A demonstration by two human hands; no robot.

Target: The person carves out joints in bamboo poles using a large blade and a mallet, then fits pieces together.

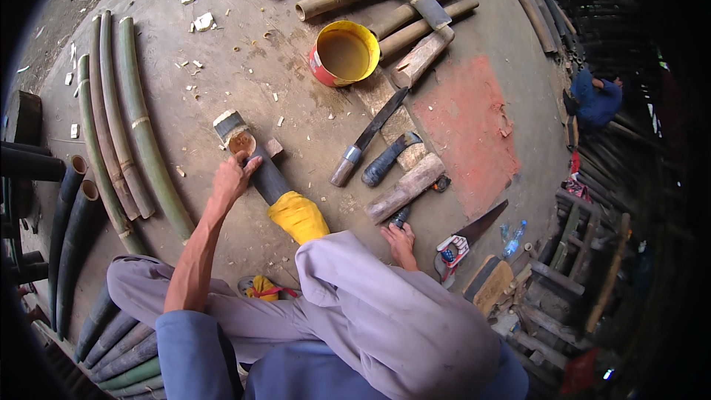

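A dark bamboo section [268, 178] with a cut-out opening lies before me, its near end meeting a yellow cloth or sock [298, 216] by my knee. At the edge of the opening, my left hand [232, 178] is closed, its thumb and fingers gripping the bamboo. To the right, my right hand [401, 243] is closed around the dark handle [401, 217] of a tool whose other end is hidden behind a short wooden billet [407, 188]. Beyond it lie a dark-wrapped handle [389, 159] and a long knife [370, 133] with a metal collar.
A red and yellow bucket [345, 54] of murky liquid stands ahead, near bamboo lengths [411, 11]. Long green poles [141, 115] lie at left. A handsaw [466, 241] and a plastic bottle [514, 238] are at right. Another person [596, 100] sits at far right.
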